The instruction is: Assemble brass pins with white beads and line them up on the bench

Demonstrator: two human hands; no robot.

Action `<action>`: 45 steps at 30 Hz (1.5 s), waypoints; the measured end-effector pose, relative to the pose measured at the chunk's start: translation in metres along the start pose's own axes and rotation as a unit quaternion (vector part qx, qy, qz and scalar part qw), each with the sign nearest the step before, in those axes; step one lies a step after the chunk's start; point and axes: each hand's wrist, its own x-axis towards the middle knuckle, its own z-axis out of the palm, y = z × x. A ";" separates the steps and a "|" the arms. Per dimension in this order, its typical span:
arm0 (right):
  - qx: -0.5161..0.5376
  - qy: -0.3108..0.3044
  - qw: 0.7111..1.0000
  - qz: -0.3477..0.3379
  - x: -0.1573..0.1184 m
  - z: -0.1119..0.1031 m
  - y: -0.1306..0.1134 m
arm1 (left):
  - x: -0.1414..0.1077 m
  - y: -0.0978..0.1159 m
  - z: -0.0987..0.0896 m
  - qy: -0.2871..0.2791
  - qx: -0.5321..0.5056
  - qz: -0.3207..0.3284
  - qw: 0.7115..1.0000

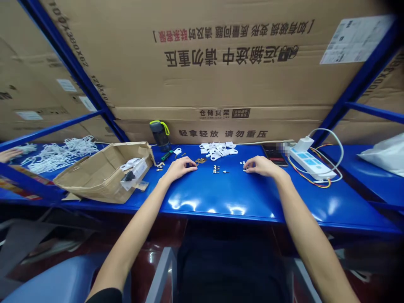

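Observation:
My left hand (182, 167) rests on the blue tabletop, its thumb and forefinger drawn together beside a small pile of brass-coloured pins (201, 160). Whatever is between those fingertips is too small to make out. Across from it, my right hand (259, 166) has its fingers curled down at a few tiny white pieces (242, 163); its fingertips hide what they pinch. Between the hands lie several small pins with white ends in a short column (216, 169), and a single one (226, 171) to their right. Behind them is a heap of flat white plastic parts (217, 150).
An open cardboard box (94, 179) stands at left, near a dark bottle (160, 135) and a green-handled tool (167, 155). At right are a phone (275, 155) and a white power strip (312, 164) with cables. Another person's hand (9, 155) is at far left by white cords (59, 155).

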 end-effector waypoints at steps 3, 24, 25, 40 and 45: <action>0.005 0.001 1.000 0.003 -0.001 0.000 -0.001 | 0.000 -0.001 0.000 -0.007 -0.015 -0.001 1.000; 0.108 0.075 0.989 -0.071 0.004 0.017 -0.040 | 0.005 0.044 0.006 0.086 0.007 0.079 0.993; 0.138 0.094 0.982 -0.086 0.006 0.022 -0.046 | 0.007 0.053 0.008 0.093 0.010 0.098 0.991; 0.207 0.221 0.948 -0.095 0.014 0.031 -0.044 | 0.072 0.121 0.061 0.147 0.038 0.231 0.961; 0.125 0.259 0.947 -0.144 0.012 0.032 -0.046 | 0.066 0.115 0.067 0.147 -0.094 0.186 0.967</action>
